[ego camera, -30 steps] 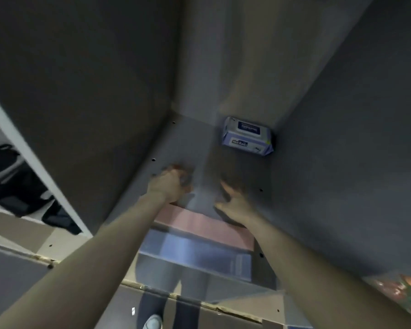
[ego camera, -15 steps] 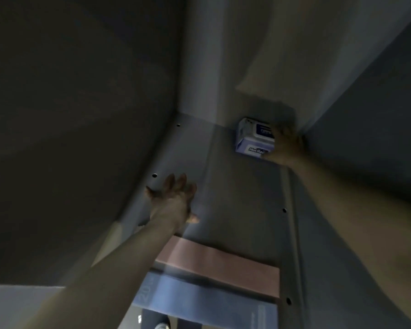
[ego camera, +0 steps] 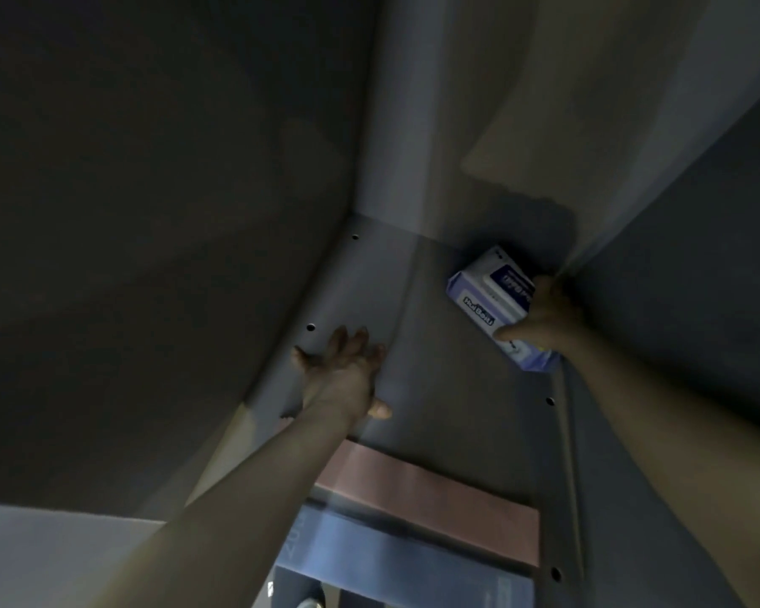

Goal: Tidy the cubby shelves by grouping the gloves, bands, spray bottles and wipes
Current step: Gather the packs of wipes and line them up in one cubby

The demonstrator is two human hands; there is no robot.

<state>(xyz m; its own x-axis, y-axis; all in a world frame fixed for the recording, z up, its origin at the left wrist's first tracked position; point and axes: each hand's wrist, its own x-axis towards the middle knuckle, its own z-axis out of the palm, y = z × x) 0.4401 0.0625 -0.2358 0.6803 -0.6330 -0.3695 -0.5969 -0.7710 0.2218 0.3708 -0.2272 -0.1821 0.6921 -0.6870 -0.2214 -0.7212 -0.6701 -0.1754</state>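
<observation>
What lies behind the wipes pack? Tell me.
The wipes pack sits deep in the cubby's right rear corner, back wall behind it. The right hand grips it, covering its right end.

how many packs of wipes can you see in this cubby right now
1. The wipes pack sits at the back right corner of the cubby, gripped by the right hand. No others show.

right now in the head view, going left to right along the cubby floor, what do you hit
open left hand flat on the grey cubby floor → white and blue wipes pack → right hand gripping the pack at the right wall
</observation>
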